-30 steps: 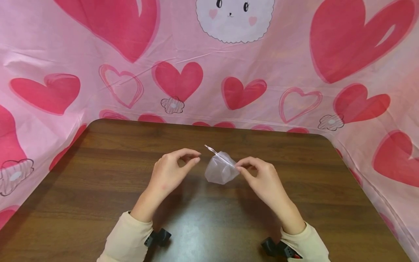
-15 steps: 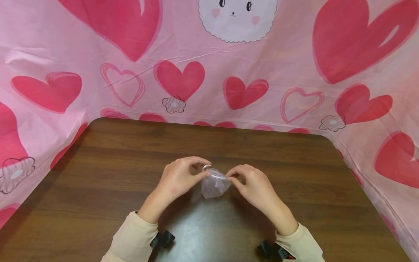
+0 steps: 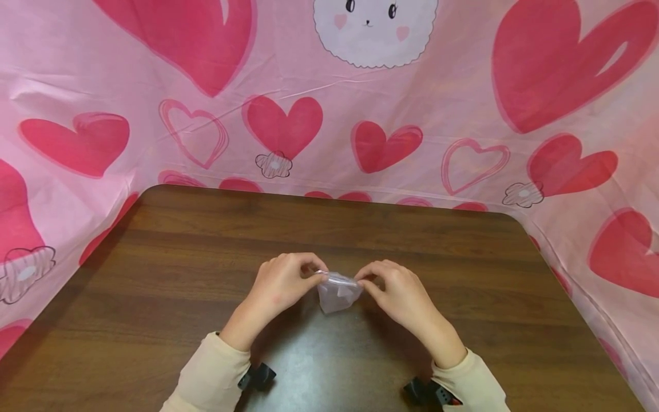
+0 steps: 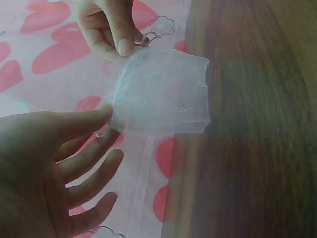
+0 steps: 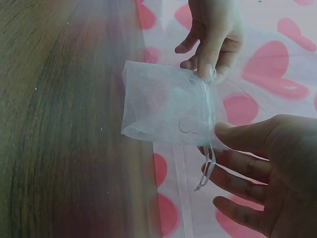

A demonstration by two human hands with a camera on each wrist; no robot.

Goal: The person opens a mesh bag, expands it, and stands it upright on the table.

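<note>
A small sheer white drawstring pouch (image 3: 338, 294) hangs between my two hands above the table. My left hand (image 3: 285, 282) pinches one top corner between thumb and forefinger. At the opposite top corner, my right hand (image 3: 399, 288) pinches the edge in the same way. The other left fingers (image 4: 94, 183) spread loosely below the pouch's edge in the left wrist view. In the right wrist view, a white drawstring (image 5: 206, 171) dangles in a loop beside the right fingers. The mesh looks thin and see-through, with nothing plainly visible inside.
A dark brown wooden table (image 3: 206, 229) spreads under both hands. Pink cloth (image 3: 334, 86) printed with red hearts rises behind its far edge and along both sides. Black wrist cameras (image 3: 259, 376) are strapped near the beige sleeves (image 3: 208, 372).
My left hand has come in from the left and taken hold of the pouch's free corner. The pouch has moved nearer and left with my right hand, and its top edge has levelled.
</note>
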